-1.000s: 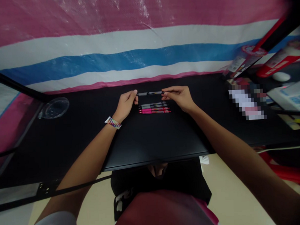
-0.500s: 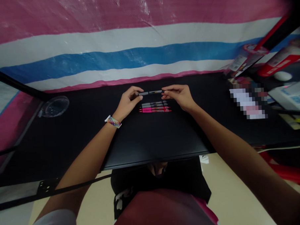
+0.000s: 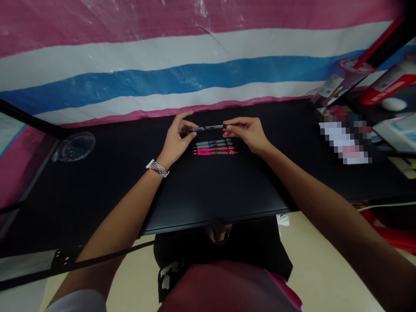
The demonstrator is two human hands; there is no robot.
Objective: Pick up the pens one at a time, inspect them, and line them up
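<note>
Delicately, a person's right hand [image 3: 250, 133] pinches one end of a dark pen [image 3: 213, 126] just beyond gray and pink pens [image 3: 214, 147] lined up on a black table [image 3: 212, 188]. Apart from it, the left hand [image 3: 173, 141] curves around the other end, its contact unclear. Light fingertip pressure should best align the pen with the row. Leftward sits a clear plastic container [image 3: 78, 147].

Both forearms angle inward — the left hand [image 3: 175, 138] with thumb and fingers parted, the right hand [image 3: 248, 132] pinching thumb to forefinger. The fingertips face each other, well apart.
</note>
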